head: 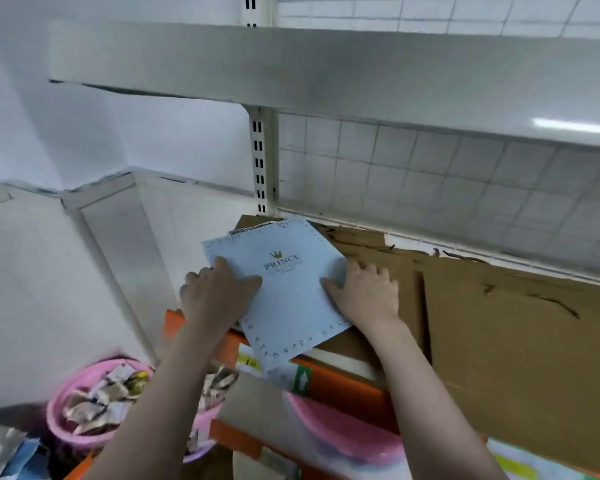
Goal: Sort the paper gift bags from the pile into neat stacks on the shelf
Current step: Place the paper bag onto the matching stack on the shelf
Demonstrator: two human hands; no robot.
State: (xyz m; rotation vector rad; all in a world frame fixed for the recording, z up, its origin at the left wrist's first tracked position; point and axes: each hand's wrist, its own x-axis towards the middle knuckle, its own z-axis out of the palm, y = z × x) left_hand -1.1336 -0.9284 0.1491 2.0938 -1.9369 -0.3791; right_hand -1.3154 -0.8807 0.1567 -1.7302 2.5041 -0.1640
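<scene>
A flat light-blue paper gift bag [284,289] with a gold crown and the word PRINCE lies skewed at the left end of the shelf, on brown cardboard [499,323]. Its lower corner hangs over the shelf's orange front edge [343,379]. My left hand [215,289] grips the bag's left edge, thumb on top. My right hand [364,289] grips the bag's right edge, thumb on the face and fingers over the side onto the cardboard. Whether more bags lie under it is hidden.
A white upper shelf [326,71] overhangs the space, with a slotted upright [260,161] and tiled wall behind. Below left stands a pink bucket [84,403] of crumpled wrappers; another pink tub [343,431] sits under the shelf. A white wall closes the left side.
</scene>
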